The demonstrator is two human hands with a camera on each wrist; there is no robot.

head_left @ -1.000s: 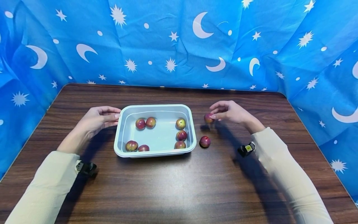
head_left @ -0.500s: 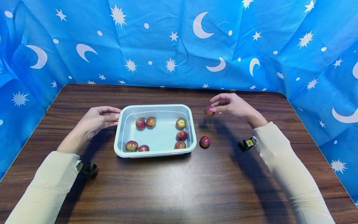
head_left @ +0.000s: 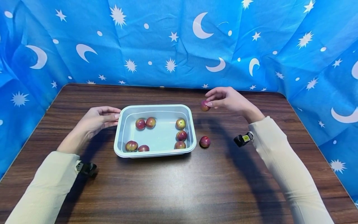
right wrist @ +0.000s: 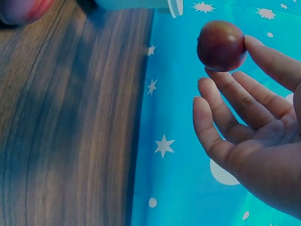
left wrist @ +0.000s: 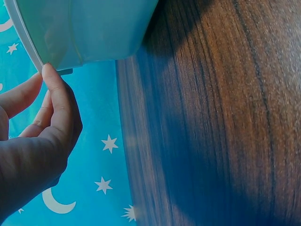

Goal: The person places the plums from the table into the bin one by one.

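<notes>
Right hand [head_left: 227, 100]: raised above the table, past the right far corner of the tub, holding one plum [head_left: 204, 106] pinched at the fingertips. The right wrist view shows the plum [right wrist: 221, 45] caught between thumb and the first fingers [right wrist: 235, 94], the other fingers loosely spread below it. The plum is off the table and outside the tub, just beyond its right rim.

Left hand [head_left: 96, 119]: fingertips laid against the left rim of the tub [head_left: 120, 130]. The left wrist view shows the fingers [left wrist: 54, 101] nearly straight, tips touching the edge of the rim [left wrist: 23, 42], nothing gripped; hand relaxed and fairly wide.

Tub: pale blue-grey, rectangular, rounded corners, sitting flat near the middle of the table [head_left: 179, 186]. Seven plums inside:
- two side by side at the far left [head_left: 145, 123]
- two at the near left corner [head_left: 137, 147]
- three in a column along the right wall [head_left: 181, 134].

One more plum [head_left: 205, 142] lies on the table just beside the tub's near right corner, apart from the wall.

Both forearms in cream sleeves [head_left: 282, 161]; a small black device sits at each wrist [head_left: 242, 139].

Table: dark wood grain. A blue cloth [head_left: 179, 43] printed with white moons and stars hangs behind it and along both sides.
</notes>
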